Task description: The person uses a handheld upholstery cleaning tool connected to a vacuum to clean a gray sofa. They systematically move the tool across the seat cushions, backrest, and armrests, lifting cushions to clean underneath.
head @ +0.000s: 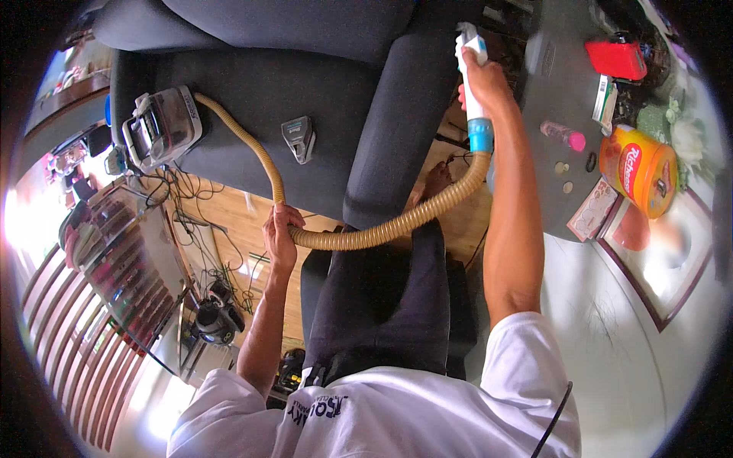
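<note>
My right hand (485, 83) grips the white and blue spray-extraction wand (476, 109), a clear nozzle at its far end. That nozzle is by the outer edge of the dark grey sofa armrest (386, 123); whether it touches the fabric I cannot tell. A tan ribbed hose (383, 232) runs from the wand's blue collar across my lap. My left hand (280, 232) is closed around the hose near its middle. From there the hose leads to a portable cleaner with a clear tank (172, 126) on the sofa seat (343, 103). A loose grey nozzle attachment (298, 138) lies on the seat.
To my right, a grey tabletop (538, 194) bears an orange tin (638, 169), a red case (615, 59), a pink-capped bottle (564, 136), coins and a picture frame (658, 257). Tangled cables (197, 194) lie on the wooden floor (292, 280) at left, near a black appliance (217, 320).
</note>
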`<state>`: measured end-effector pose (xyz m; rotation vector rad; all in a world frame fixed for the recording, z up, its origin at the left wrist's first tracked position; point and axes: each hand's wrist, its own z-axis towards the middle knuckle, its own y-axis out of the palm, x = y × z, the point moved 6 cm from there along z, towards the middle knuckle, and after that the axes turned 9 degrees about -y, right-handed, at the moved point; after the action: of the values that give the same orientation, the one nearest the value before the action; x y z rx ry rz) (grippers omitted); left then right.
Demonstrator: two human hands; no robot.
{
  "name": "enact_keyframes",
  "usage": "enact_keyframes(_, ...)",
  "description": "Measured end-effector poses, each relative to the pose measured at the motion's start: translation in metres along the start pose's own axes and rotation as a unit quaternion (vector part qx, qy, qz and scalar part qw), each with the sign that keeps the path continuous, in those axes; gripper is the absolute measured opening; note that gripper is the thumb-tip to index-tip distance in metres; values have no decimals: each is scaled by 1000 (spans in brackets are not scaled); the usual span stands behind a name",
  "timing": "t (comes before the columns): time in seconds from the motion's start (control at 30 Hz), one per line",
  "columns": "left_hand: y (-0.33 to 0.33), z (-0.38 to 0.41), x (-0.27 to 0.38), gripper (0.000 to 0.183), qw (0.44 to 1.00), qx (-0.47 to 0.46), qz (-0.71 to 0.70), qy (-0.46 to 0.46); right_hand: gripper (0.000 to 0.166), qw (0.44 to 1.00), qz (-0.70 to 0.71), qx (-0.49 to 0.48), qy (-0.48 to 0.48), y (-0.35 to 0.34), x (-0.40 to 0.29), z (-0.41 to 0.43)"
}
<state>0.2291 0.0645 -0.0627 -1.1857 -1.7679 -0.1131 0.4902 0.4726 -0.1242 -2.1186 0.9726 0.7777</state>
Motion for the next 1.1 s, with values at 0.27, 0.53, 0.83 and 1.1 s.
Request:
enact_keyframes(0.27,-25,-8,-39,68,997,-25,60,-29,71,996,-61,-20,61,49,56,-103)
enact_keyframes(0.53,-44,-14,-60,58,994,-56,93,-22,70,984,-165,-31,57,101,118,-196)
enact_keyframes(0.83,-49,-27,-68,58,979,-51,199,-4,58,979,-158,-106,72,133,159,-324)
enact_keyframes(1.1,-43,-35,-50,65,989,-57,132,26,55,991,44,105,-68,12,25,-112)
